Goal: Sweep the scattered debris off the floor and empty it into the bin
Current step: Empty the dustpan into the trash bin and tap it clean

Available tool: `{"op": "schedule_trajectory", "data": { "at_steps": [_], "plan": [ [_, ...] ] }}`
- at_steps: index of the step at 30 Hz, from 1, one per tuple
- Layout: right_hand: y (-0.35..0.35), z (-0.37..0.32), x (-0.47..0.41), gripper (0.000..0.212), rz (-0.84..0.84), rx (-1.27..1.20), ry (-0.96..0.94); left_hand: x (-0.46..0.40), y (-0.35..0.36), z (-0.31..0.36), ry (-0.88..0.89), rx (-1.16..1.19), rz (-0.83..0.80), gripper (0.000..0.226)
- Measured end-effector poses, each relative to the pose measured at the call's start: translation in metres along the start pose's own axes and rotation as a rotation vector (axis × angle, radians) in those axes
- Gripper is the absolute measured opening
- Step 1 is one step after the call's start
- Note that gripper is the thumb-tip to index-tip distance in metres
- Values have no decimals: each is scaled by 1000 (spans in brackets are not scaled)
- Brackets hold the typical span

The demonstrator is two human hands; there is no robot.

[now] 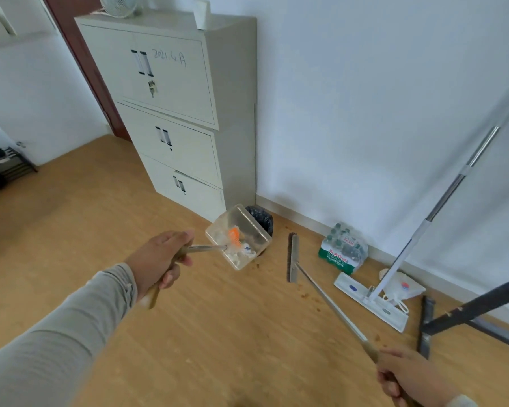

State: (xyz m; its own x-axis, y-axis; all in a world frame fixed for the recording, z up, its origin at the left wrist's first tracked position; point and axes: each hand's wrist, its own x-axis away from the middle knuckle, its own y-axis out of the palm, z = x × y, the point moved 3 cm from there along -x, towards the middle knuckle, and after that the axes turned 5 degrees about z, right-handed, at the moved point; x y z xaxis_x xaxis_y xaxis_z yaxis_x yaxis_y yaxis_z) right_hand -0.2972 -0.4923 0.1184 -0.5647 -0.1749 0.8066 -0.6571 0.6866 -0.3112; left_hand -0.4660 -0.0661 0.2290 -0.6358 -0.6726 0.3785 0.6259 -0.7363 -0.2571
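Left hand (pixel 162 261) closed around handle of clear plastic dustpan (pixel 238 236), loaded with white and orange debris, tipped beside black-lined bin (pixel 262 220). Emptying step, apparently. Right hand (pixel 406 377) wrapped around long-handled flat broom (pixel 293 258), head on wooden floor (pixel 100 230). Next: tilting further over bin; brown crumbs (pixel 304 295) left to sweep.

Soft, even daylight fills the room, bright but flat, with no hard shadows on the wooden floor (pixel 100 230). The white wall (pixel 365 98) reads slightly bluish, with a dim patch beside the filing cabinet (pixel 171 113). Wide-angle distortion tilts the cabinet and bends lines near the edges. The whole frame is slightly soft; the mop handle (pixel 441 201) smears at upper right.
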Motion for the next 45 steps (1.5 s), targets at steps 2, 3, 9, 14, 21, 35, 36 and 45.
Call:
{"op": "schedule_trajectory", "data": {
  "at_steps": [2, 3, 9, 14, 21, 35, 36, 45],
  "plan": [
    [9, -15, -2, 12, -5, -12, 16, -24, -8, 13, 20, -79, -19, 58],
    [12, -23, -5, 14, -15, -14, 16, -35, -11, 19, 27, -115, -28, 57],
    [17, -73, -43, 16, -19, -62, 18, -104, -6, 45, 25, -330, -79, 24],
    [18, -114, -83, 11, -59, -130, 47, -149, 27, 65, -5, -526, -77, 22],
    [19, -152, -117, 3, -82, -210, 61, -205, 61, 86, 57, -665, -54, 20],
    [18, -174, -139, 2, -63, -275, 56, -281, 96, 122, 230, -922, -128, 18],
    [17, -174, -141, 3, -61, -276, 62, -284, 98, 123, 231, -933, -134, 19],
    [14, -168, -149, 12, -14, -329, 66, -307, 99, 131, 271, -1064, -156, 19]
  ]
}}
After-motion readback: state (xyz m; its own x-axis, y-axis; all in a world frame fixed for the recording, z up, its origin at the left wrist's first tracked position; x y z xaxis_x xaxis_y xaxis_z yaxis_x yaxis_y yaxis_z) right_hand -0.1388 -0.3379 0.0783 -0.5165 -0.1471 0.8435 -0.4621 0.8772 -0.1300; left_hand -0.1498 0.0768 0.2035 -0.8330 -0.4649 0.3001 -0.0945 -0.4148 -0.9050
